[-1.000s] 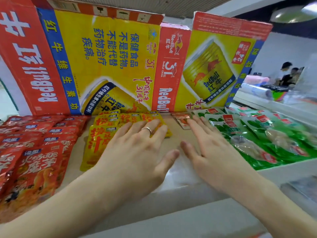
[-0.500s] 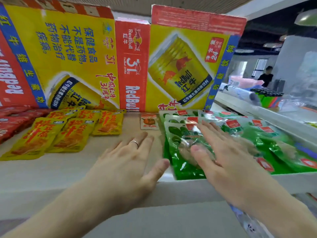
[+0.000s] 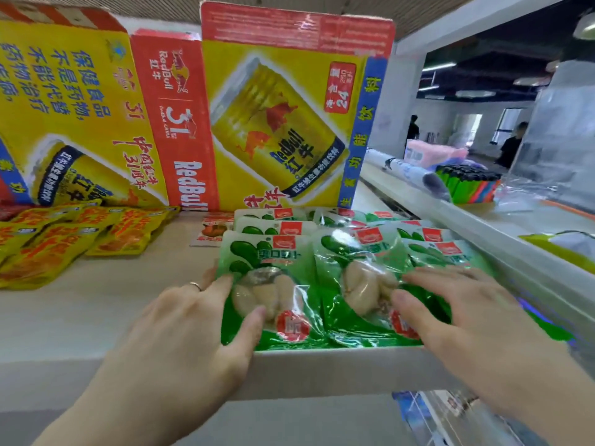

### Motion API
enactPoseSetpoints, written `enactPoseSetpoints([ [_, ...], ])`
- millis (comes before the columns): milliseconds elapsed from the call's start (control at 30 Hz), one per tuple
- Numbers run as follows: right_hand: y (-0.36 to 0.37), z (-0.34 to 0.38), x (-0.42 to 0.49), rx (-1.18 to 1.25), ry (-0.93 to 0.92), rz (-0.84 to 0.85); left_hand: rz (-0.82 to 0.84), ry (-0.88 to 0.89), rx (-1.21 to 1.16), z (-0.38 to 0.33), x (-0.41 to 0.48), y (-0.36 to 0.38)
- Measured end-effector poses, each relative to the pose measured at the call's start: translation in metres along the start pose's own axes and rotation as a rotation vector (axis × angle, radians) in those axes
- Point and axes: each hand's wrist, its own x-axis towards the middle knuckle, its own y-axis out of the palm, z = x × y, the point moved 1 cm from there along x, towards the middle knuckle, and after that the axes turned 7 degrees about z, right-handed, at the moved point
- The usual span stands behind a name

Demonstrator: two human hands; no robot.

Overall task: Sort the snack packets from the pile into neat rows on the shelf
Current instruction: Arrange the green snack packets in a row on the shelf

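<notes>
Now L hand shifted onto green packets, R hand too, both spread flat.

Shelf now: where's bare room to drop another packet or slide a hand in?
Free: bare shelf strip between the yellow packets and the green packets, back to the small red packet; the left hand covers its near end. Also the front-left corner before the yellow packets. Crowded: right side, green packets overlap up to the front edge under the right hand.
</notes>
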Motion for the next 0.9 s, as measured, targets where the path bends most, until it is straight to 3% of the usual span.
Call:
enactPoseSetpoints([
  [100,-0.008,0.0,0.001,-0.026,-0.017,0.018,-0.035,-0.024,-0.032,0.0,0.002,0.002],
  [200,-0.03,0.016,0.015,0.137,-0.011,-0.055,-0.033,-0.049,-0.075,0.001,0.002,0.003],
  [300,-0.043,0.051,0.067,0.166,-0.176,-0.122,-0.063,-0.067,-0.047,-0.007,0.0,0.004],
  [533,-0.003,0.099,0.178,-0.131,-0.279,0.203,-0.081,-0.067,-0.022,-0.012,0.005,0.001],
  [900,0.016,0.104,0.189,0.063,-0.362,0.083,-0.074,0.002,-0.017,-0.006,0.007,0.001],
])
